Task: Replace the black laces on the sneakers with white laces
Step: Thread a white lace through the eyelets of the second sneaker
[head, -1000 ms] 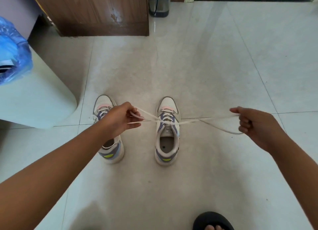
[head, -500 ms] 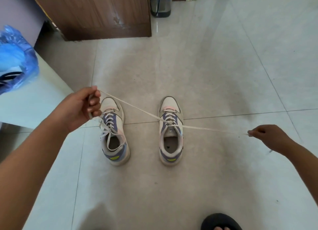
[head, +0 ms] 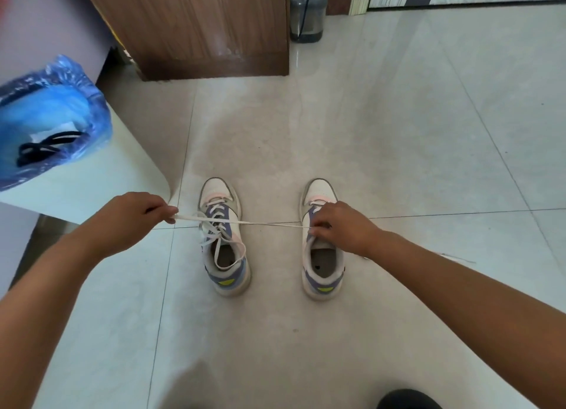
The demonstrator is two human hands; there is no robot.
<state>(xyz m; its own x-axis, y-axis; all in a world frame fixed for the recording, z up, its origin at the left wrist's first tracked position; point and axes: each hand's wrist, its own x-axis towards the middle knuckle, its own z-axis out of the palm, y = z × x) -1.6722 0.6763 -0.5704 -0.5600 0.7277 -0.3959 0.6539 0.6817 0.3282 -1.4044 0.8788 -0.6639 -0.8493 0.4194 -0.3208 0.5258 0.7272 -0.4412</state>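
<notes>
Two low-top sneakers, cream with purple panels, pink toe trim and yellow heel tabs, stand side by side on the pale glossy tiled floor (head: 398, 133) at centre frame, toes pointing to the top of the frame.

The left-hand sneaker (head: 223, 240) carries a white lace threaded through its eyelets; the loose ends lie over its tongue and drop into its opening. The right-hand sneaker (head: 321, 255) is also laced in white near the toe.

Left hand (head: 134, 218), at centre left: fingers curled, pinching the end of a flat white lace (head: 269, 223). The lace runs taut and nearly level across the left-hand sneaker's eyelets and over the gap between the shoes to the right-hand sneaker.

Right hand (head: 340, 228), over the tongue of the right-hand sneaker: fingers bent down onto the lacing where the taut lace arrives. Grasp appears to be on the lace, though the fingertips are hidden against the shoe.

Another stretch of white lace (head: 456, 258) lies on the floor just beyond the right forearm.

Upper left: a crumpled blue plastic bag (head: 61, 108) sits on a pale rounded tabletop (head: 122, 169), with black laces (head: 46, 147) lying on the bag.

Top of frame: a brown wooden cabinet (head: 199, 26), with a grey translucent water bottle (head: 306, 13) beside it. Bottom right: a dark rounded shape (head: 407, 401), cut off by the frame edge.
</notes>
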